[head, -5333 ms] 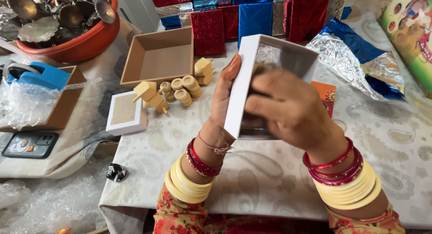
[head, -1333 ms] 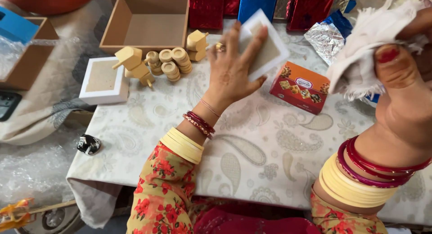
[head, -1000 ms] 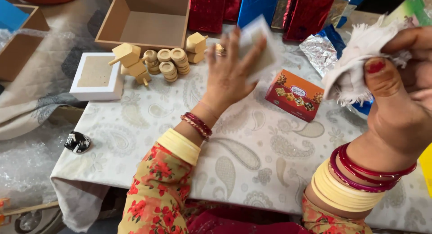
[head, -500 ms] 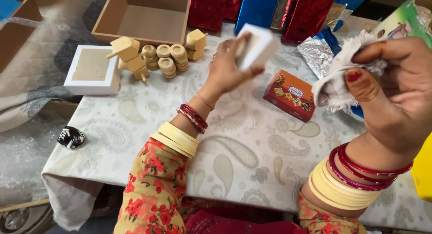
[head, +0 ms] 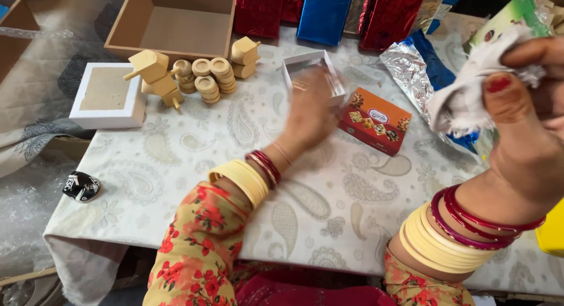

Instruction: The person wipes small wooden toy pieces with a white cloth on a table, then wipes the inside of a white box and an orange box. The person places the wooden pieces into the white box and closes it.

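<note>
A small white box (head: 305,62) lies open side up on the patterned tablecloth (head: 176,165), at the middle back. My left hand (head: 308,115) is blurred just in front of it, fingers spread over its near edge, holding nothing. My right hand (head: 529,129) is raised at the right, pinching a crumpled white cloth (head: 467,88) between thumb and fingers. An orange-red printed packet (head: 376,121) lies flat just right of my left hand.
Wooden toy pieces and stacked rings (head: 200,77) stand at the back left, in front of an open brown box (head: 176,24). A white lid (head: 108,97) lies left. Red and blue foil packets (head: 323,12) line the back. Silver foil (head: 411,71), a small black object (head: 82,185).
My left hand carried the white box forward, set it down open side up, and let go. My right hand stayed raised with the cloth.
</note>
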